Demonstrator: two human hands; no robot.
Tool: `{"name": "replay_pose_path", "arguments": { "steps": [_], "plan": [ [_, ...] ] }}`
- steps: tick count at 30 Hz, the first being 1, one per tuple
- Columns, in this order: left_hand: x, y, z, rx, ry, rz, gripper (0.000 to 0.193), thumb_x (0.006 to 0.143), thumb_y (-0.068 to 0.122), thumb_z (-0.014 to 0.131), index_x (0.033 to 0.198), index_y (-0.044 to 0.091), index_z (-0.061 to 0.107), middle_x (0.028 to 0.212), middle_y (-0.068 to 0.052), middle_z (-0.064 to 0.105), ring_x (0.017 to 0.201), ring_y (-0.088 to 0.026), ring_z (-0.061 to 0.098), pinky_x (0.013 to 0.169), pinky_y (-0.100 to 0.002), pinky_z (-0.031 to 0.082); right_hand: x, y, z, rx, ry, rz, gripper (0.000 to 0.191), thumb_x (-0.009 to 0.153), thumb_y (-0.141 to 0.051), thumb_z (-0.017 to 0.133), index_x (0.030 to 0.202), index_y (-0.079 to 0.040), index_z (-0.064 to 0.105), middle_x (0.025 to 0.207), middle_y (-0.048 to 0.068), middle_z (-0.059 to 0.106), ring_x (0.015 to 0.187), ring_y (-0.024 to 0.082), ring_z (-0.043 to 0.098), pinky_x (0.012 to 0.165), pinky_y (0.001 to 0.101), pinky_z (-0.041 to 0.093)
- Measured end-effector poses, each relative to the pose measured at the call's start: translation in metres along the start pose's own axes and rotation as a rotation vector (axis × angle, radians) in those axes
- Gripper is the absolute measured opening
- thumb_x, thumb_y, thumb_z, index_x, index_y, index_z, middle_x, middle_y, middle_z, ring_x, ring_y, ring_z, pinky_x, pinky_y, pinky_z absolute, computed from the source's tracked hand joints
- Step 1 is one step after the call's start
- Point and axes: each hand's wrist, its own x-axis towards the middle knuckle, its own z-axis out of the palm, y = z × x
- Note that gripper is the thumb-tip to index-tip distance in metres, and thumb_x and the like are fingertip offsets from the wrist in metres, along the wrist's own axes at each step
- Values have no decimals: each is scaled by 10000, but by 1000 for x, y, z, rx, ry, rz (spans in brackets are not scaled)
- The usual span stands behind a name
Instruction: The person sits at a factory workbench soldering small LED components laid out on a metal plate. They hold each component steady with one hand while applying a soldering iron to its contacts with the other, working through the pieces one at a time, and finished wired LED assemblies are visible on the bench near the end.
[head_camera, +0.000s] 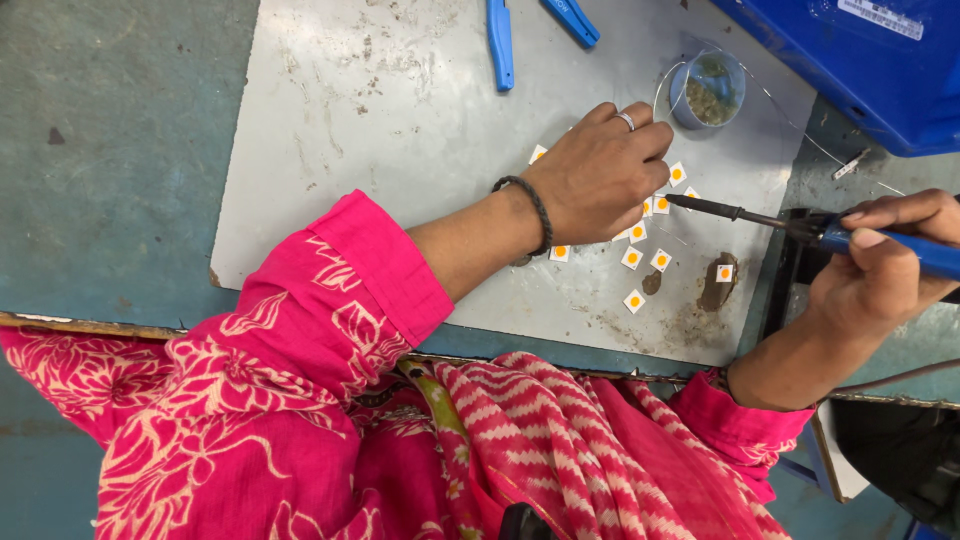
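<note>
My left hand (600, 172) rests knuckles-up on a grey metal plate (400, 110), fingers curled down over several small white squares with orange centres (632, 257); what it pinches is hidden beneath it. A thin wire (668, 82) loops up from near its fingers. My right hand (880, 265) grips the blue handle of a soldering iron (745, 214). The iron's dark tip points left and ends just beside my left fingertips. One more square (725, 272) lies on a brown burnt patch.
A small blue cup (708, 90) of brownish material stands behind my left hand. Blue-handled pliers (500, 40) lie at the plate's far edge. A blue bin (870, 60) fills the top right. A black stand (790, 270) sits at the plate's right edge.
</note>
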Motion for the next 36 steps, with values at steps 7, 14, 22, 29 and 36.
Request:
{"name": "replay_pose_path", "arguments": {
  "steps": [7,14,22,29,36],
  "plan": [
    [0,-1,-1,-68,1,7,104,740,140,734,818,80,700,999,-51,595,1032,-254,553,820,-421,456,3,9,-11,101,77,-62,181,906,-44,581,795,35,462,806,167,513,676,251,535,697,332,512],
    [0,3,-1,-14,8,2,135,746,185,759,805,76,705,996,-72,598,1029,-265,555,814,-424,458,-1,0,-1,-32,-7,-41,185,893,-50,563,774,54,468,816,168,522,682,235,519,728,290,499],
    [0,3,2,3,-24,-8,137,778,206,769,811,82,719,1012,-75,608,1051,-274,557,831,-434,467,0,-1,3,-26,-3,-25,177,881,-43,584,770,51,484,822,169,523,681,232,522,715,283,491],
    [0,2,1,-8,-29,-13,137,774,202,766,820,79,725,1004,-75,606,1050,-276,557,824,-432,467,0,0,2,-33,3,-25,178,896,-60,596,793,55,508,817,165,533,671,223,526,719,284,501],
    [-1,2,3,1,-23,-17,120,782,187,760,800,77,714,1005,-81,602,1047,-279,556,821,-433,464,2,7,-4,5,12,19,149,888,-17,567,784,43,478,823,169,531,668,218,516,687,267,469]
  ]
}}
